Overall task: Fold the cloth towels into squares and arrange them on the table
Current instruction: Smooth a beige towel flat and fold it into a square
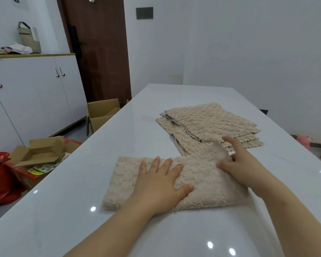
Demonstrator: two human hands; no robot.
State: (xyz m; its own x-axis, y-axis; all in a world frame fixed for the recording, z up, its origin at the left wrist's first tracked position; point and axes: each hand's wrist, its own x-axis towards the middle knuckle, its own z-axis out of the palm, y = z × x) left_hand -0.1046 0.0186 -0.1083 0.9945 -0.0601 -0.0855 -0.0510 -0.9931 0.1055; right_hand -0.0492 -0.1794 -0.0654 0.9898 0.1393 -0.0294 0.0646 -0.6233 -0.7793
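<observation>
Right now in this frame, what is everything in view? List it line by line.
folded towel: one, beige, near table edge, under both hands
towel stack: several, beige, farther back, right of centre
table: one, glossy white, centre
cardboard boxes: two, brown, floor left
bucket: one, red, floor far left
cabinet: one, white, left wall
door: one, dark brown, behind
left hand: pressing flat on the folded towel
right hand: pinching its raised right edge
</observation>
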